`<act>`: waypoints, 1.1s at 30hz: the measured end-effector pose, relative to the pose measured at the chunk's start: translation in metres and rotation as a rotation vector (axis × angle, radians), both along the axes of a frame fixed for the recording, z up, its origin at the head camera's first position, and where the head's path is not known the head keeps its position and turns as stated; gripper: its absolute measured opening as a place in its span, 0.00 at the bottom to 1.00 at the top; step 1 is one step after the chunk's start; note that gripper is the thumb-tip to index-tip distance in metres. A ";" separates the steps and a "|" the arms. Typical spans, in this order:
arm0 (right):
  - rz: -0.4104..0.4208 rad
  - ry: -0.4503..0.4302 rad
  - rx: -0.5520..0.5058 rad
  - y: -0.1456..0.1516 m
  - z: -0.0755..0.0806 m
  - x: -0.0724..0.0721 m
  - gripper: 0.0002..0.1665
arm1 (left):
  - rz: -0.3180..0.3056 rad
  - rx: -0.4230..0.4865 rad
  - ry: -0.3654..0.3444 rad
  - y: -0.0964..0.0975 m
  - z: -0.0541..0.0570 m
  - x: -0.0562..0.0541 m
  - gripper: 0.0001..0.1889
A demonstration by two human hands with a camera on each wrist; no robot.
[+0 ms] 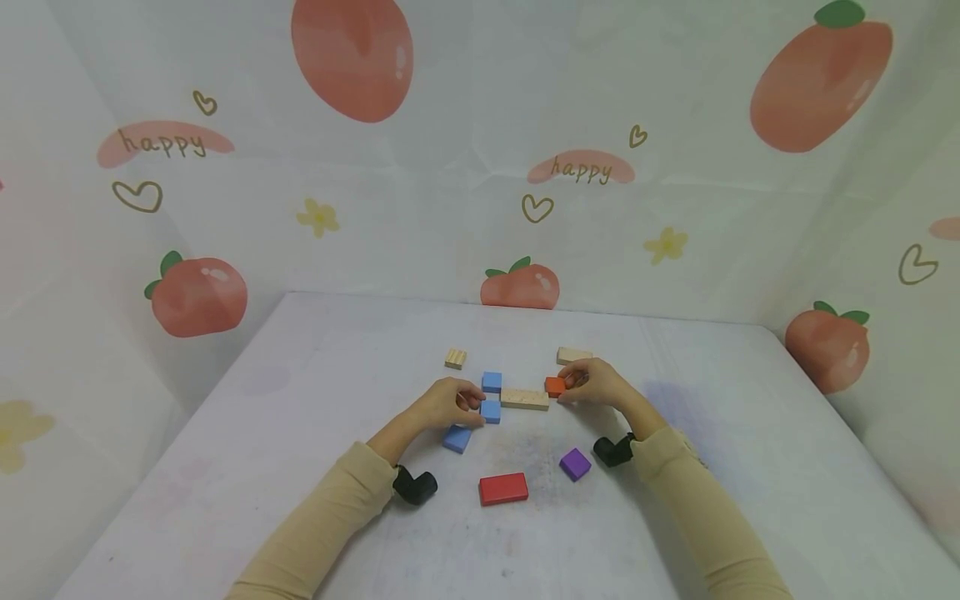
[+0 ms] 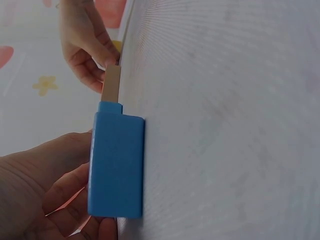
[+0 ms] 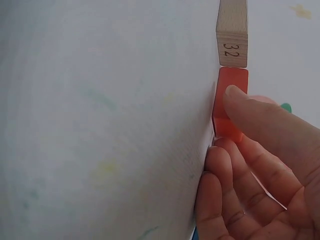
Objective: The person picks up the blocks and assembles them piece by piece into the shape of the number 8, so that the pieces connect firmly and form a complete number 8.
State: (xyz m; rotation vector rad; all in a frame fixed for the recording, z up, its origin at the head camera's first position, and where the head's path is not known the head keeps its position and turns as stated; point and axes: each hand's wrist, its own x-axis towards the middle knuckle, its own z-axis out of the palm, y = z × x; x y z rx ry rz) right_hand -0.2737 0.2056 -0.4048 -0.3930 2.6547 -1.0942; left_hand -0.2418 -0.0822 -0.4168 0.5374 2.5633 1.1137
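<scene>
My left hand [image 1: 450, 403] has thumb and fingertips at the left corners of a small blue block [image 1: 491, 412], seemingly pinching it. That block meets the left end of a long wooden block [image 1: 525, 400]. Between thumb and fingers, my right hand [image 1: 597, 383] pinches an orange-red block [image 3: 232, 102] at the wooden block's other end, marked 32 in the right wrist view. Another blue block [image 1: 492, 382] lies just behind the left hand's block. In the left wrist view, a large-looking blue block [image 2: 117, 165] hides the left fingertips.
A blue block [image 1: 457, 438] lies in front of the left hand. Nearer me are a red block [image 1: 503, 489] and a purple block [image 1: 575, 464]. Farther back lie a small wooden block [image 1: 455, 358] and a longer wooden one [image 1: 573, 355]. A printed cloth hangs behind the white table [image 1: 337, 350].
</scene>
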 end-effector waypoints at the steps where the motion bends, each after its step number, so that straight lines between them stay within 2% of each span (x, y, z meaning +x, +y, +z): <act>1: 0.001 -0.001 -0.005 0.000 0.000 0.000 0.23 | 0.002 -0.001 -0.001 0.000 0.000 0.000 0.19; 12: -0.009 -0.010 -0.020 0.006 -0.001 0.002 0.26 | 0.011 0.003 0.000 0.000 -0.001 0.002 0.18; 23: 0.007 0.043 0.021 0.018 0.004 0.006 0.23 | 0.002 0.008 0.013 0.000 -0.001 0.001 0.18; 33: -0.031 0.069 0.020 0.033 0.009 0.012 0.22 | 0.009 -0.002 0.003 0.001 0.002 0.001 0.18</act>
